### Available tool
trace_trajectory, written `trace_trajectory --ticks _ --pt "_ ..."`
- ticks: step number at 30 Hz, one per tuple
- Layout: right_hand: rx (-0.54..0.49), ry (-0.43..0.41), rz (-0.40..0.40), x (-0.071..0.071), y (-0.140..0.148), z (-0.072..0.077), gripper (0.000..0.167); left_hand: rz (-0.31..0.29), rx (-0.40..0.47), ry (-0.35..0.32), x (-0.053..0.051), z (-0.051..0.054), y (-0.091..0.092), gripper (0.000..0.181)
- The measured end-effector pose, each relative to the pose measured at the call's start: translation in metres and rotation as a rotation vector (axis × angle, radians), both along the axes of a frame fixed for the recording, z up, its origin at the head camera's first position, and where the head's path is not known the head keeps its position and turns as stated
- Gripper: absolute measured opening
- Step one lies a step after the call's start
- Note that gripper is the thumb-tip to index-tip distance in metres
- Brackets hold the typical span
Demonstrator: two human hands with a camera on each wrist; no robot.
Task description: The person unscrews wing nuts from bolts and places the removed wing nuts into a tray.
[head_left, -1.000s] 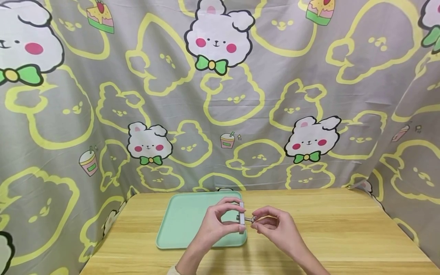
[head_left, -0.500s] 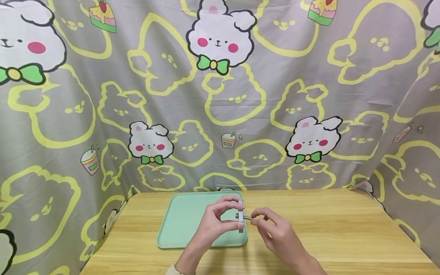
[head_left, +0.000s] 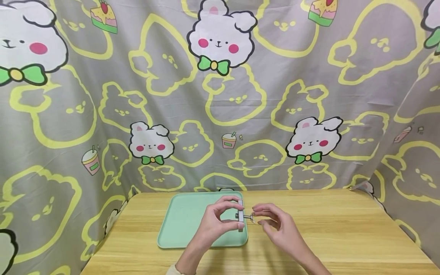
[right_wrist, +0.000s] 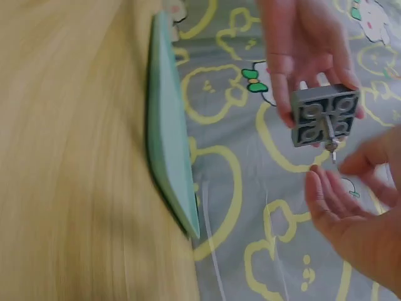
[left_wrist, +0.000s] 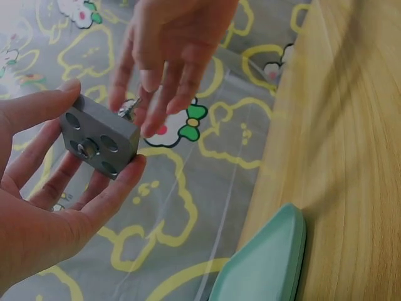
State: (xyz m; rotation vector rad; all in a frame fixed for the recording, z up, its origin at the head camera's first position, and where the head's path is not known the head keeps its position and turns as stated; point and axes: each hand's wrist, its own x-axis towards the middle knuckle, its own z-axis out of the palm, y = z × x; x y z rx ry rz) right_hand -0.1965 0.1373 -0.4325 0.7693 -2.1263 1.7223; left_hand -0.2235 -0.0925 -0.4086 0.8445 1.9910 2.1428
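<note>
My left hand (head_left: 214, 219) grips a small grey square block (left_wrist: 116, 125) by its edges, between thumb and fingers, above the tray's right side. A bolt (head_left: 247, 217) passes through the block's middle; its head (left_wrist: 87, 148) shows on one face, among several round holes. Out of the opposite ribbed face (right_wrist: 310, 111) the shank sticks towards my right hand, with what looks like a wing nut (head_left: 253, 218) near its end. My right hand (head_left: 280, 225) has its thumb and fingers parted around that nut. Whether a fingertip touches it I cannot tell.
A mint-green tray (head_left: 178, 225) lies on the wooden table (head_left: 330, 225), below and left of the hands. Behind and at the sides hangs a grey curtain (head_left: 240, 91) with cartoon rabbits.
My right hand's fingertips met at the bolt's end half a second ago; now they are spread apart and the nut shows between them. My left hand and the block stay nearly still.
</note>
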Motion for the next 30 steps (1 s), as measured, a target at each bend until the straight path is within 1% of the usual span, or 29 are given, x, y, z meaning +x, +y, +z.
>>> trace_trajectory --ticks 2,3,4,6,7,9,12,17,21,24,27,28,30 --pt "-0.100 -0.196 0.020 0.001 0.001 0.002 0.025 -0.006 -0.005 0.008 0.000 0.000 0.001 0.037" --pt "-0.138 -0.279 0.025 0.001 0.002 0.003 0.023 -0.007 -0.009 0.012 0.000 0.000 0.002 0.037" --pt "-0.167 -0.346 0.031 0.001 0.002 0.004 0.025 -0.008 -0.014 0.014 0.001 0.000 0.003 0.036" --pt "-0.201 -0.459 0.036 0.000 0.003 0.005 0.034 -0.009 -0.021 0.015 0.001 -0.001 0.004 0.035" --pt "-0.210 -0.498 0.042 0.000 0.003 0.005 0.038 -0.008 -0.026 0.015 0.001 -0.001 0.004 0.035" --pt "-0.212 -0.543 0.052 0.000 0.003 0.005 0.042 -0.009 -0.033 0.018 0.002 -0.001 0.006 0.035" --pt "-0.202 -0.567 0.056 -0.001 0.002 0.003 0.041 -0.013 -0.043 0.022 0.002 -0.002 0.007 0.034" --pt "-0.180 -0.540 0.052 0.001 0.001 0.002 0.036 -0.016 -0.054 0.027 0.004 -0.004 0.009 0.033" --pt "-0.143 -0.461 0.014 0.002 -0.002 0.003 0.029 -0.019 -0.048 0.022 0.003 -0.005 0.008 0.033" --pt "-0.101 -0.352 -0.031 0.003 -0.005 0.002 0.019 -0.025 -0.032 0.022 0.002 -0.005 0.006 0.033" --pt "-0.064 -0.204 -0.089 0.003 -0.008 0.000 0.010 -0.030 -0.013 0.024 0.000 -0.005 0.004 0.035" --pt "-0.054 -0.143 -0.103 0.004 -0.009 0.000 0.011 -0.032 -0.004 0.026 -0.001 -0.005 0.003 0.035" --pt "-0.033 0.002 -0.128 0.004 -0.010 -0.001 0.018 -0.036 0.014 0.027 -0.002 -0.005 0.002 0.036"
